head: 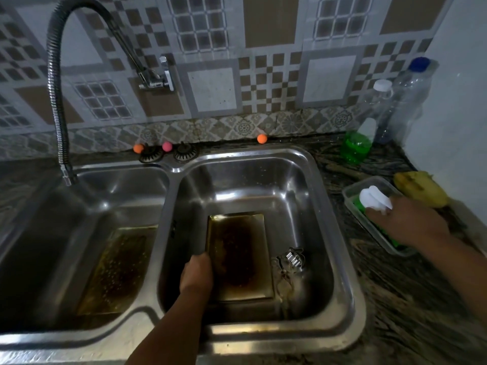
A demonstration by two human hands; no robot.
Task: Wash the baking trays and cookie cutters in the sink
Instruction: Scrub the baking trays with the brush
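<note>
A dark, greasy baking tray (241,256) lies flat in the right basin of the steel double sink (350,293). My left hand (197,273) grips the tray's left edge. Metal cookie cutters (291,259) lie on the basin floor just right of the tray. A second dirty tray (118,270) leans in the left basin. My right hand (405,219) reaches into a clear plastic container (353,198) on the counter to the right; its fingers rest on a green sponge (359,202) capped with white foam (374,197). Whether the fingers have closed on the sponge is hidden.
A flexible coiled faucet (54,101) hangs over the left basin. A green soap bottle (355,147) and clear plastic bottles (411,98) stand at the back right corner. A yellow sponge (421,189) lies behind the container. Small coloured balls (262,138) sit along the tiled backsplash.
</note>
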